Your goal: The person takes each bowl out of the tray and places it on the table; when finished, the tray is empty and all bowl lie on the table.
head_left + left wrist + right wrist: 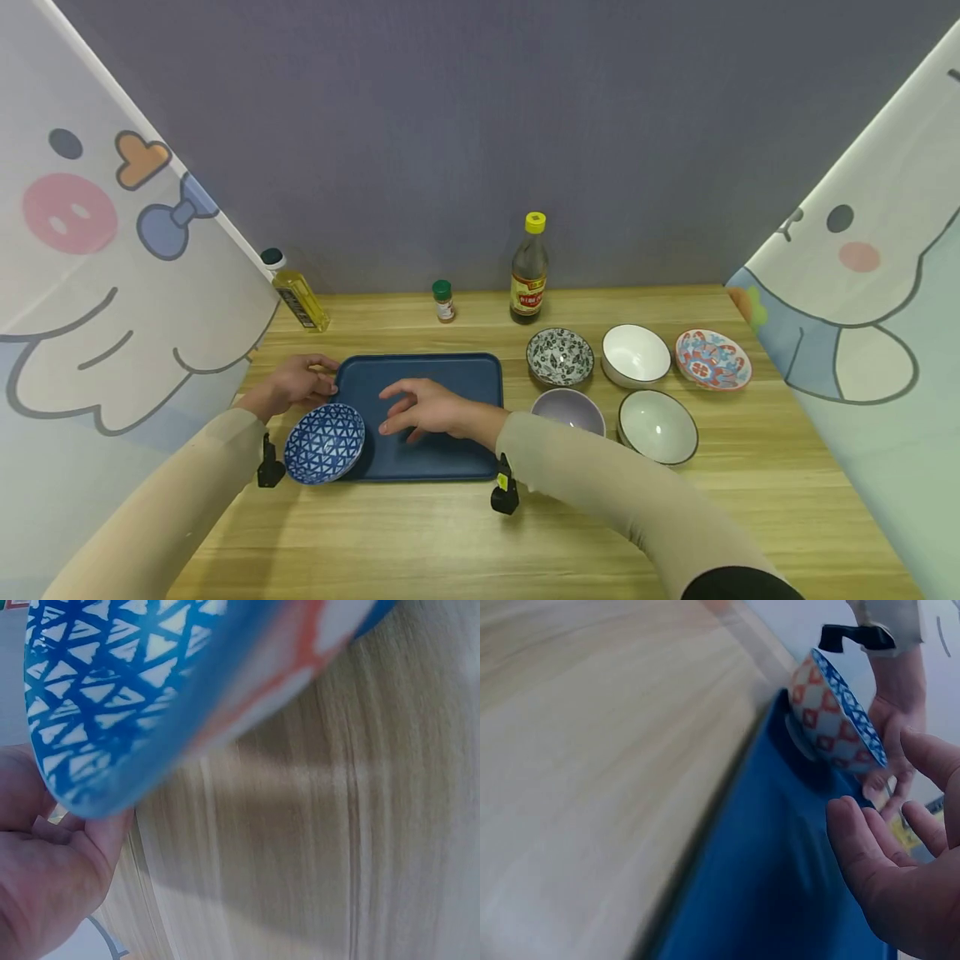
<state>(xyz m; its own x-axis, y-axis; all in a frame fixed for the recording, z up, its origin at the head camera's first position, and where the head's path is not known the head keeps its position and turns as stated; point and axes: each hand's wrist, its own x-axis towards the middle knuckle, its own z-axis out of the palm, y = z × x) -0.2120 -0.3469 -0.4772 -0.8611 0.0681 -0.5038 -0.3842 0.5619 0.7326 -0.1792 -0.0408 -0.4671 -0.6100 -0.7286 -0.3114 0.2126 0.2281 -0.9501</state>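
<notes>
A bowl [325,443] with white triangles on blue inside and an orange pattern outside stands at the left front corner of a dark blue tray [450,367]. My left hand [300,383] is just behind this bowl, its fingers loosely bent at the tray's left rim. In the left wrist view the bowl [112,697] hides part of that hand's fingers. Over the middle of the tray hovers my right hand [427,408], fingers spread and nothing between them. The right wrist view shows the bowl's patterned outside [829,716] beyond the right fingertips.
Right of the tray are a black-flowered bowl [560,357], a lilac bowl [570,408], two white bowls [636,356] and a red-blue patterned dish [713,360]. Behind stand an oil bottle [302,298], a green-capped jar [444,302] and a yellow-capped sauce bottle [529,275].
</notes>
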